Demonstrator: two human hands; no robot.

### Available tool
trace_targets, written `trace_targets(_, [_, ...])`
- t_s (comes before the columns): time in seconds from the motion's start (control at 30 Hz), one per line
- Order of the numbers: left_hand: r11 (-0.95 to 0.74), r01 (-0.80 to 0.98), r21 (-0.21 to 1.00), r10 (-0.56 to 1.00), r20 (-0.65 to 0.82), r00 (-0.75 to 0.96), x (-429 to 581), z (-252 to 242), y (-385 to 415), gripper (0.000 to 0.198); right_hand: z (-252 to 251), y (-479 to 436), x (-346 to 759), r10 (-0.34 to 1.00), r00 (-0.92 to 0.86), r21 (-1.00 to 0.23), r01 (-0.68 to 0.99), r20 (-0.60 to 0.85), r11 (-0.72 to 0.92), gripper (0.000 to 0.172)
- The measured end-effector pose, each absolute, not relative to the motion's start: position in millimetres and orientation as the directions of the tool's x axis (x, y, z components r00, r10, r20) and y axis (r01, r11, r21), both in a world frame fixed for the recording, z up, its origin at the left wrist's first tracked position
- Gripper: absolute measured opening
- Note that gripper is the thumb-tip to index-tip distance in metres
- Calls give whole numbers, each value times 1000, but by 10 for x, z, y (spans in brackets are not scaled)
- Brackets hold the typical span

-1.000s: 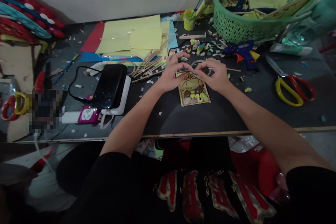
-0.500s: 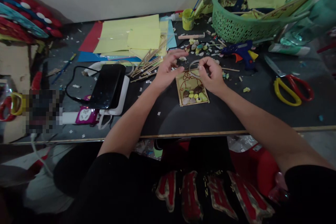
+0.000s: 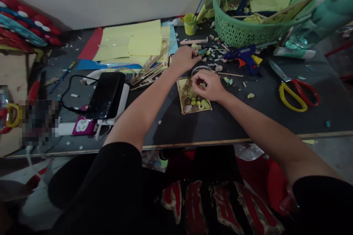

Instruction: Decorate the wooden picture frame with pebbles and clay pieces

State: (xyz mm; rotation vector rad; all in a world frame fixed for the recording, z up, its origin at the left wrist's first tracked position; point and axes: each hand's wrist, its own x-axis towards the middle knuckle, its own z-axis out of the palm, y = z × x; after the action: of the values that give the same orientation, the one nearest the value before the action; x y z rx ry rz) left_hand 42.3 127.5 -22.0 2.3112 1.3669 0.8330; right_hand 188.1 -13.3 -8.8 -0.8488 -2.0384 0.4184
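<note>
Phone [image 3: 107, 93] is parked on a white block at left with a cable plugged in, probably just charging clear of the mess. Next come yellow sheets [image 3: 145, 46] and a bundle of sticks [image 3: 150, 71], seemingly kept at arm's reach. Left hand [image 3: 183, 58] is at the loose pebbles [image 3: 208, 52], fingers bent down; can't tell if it's got one. Framed panel [image 3: 187, 93] lies flat on the table in front of the person, little stones along its near edge. Right hand [image 3: 211, 84] is curled over its right side, thumb and fingertip close together, maybe pinching something small, can't tell. Glue gun [image 3: 244, 57] and scissors [image 3: 296, 90] sit farther right, handy enough.

Compared with half a second ago, the left hand's gone from beside the panel out to the pebbles, and the right's dropped lower over the panel.
</note>
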Motion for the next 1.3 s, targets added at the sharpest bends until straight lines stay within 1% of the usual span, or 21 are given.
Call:
trace_targets(0.07, [-488,709,510,869,360,339,539,-336,1398,34,-91,-127,1890,703,-381,-570,412,600,710,8])
trace_targets(0.17, [-501,739,451,855,389,342,616,-407,1430,26,-86,-123,1897,705,-347,-572,416,619,707,8])
trace_targets(0.27, [-592,659,464,800,439,409,572,-362,1359,24,-71,-129,1894,728,-313,-600,417,610,683,5])
trace_targets(0.33, [-619,568,542,782,490,385,482,-293,1269,30,-65,-128,1890,762,-238,-643,421,603,640,3])
trace_targets(0.4, [-559,502,659,827,483,287,365,-214,1130,38,-70,-118,1890,793,-131,-689,425,596,588,6])
trace_targets(0.47, [-480,416,772,877,416,241,242,-148,936,47,-86,-104,1895,816,-47,-725,431,576,537,12])
trace_targets(0.53, [-393,305,868,912,325,251,134,-112,705,53,-110,-92,1904,831,-16,-745,432,557,508,19])
trace_targets(0.6, [-344,237,909,919,273,286,52,-113,474,54,-137,-84,1910,831,-15,-747,429,556,507,22])
trace_targets(0.67, [-322,199,926,917,253,309,5,-141,286,55,-161,-77,1906,819,-31,-732,432,573,528,28])
trace_targets(0.8, [-286,126,950,932,246,265,6,-214,130,53,-196,-53,1866,799,-114,-688,447,590,571,56])
trace_targets(0.87, [-282,99,954,936,252,245,32,-231,131,51,-204,-40,1850,794,-151,-673,452,589,585,63])
trace_targets(1.0, [-298,76,952,923,267,277,79,-218,132,48,-193,-53,1845,794,-150,-650,496,589,575,61])
trace_targets(1.1, [-342,76,937,906,306,293,89,-195,105,46,-148,-111,1833,804,-121,-659,509,582,554,58])
trace_targets(1.2, [-420,133,898,881,368,296,84,-172,75,44,-89,-170,1817,819,-88,-677,518,567,524,54])
trace_targets(1.3, [-488,211,847,858,420,296,76,-148,41,41,-49,-158,1872,826,-54,-646,596,561,477,47])
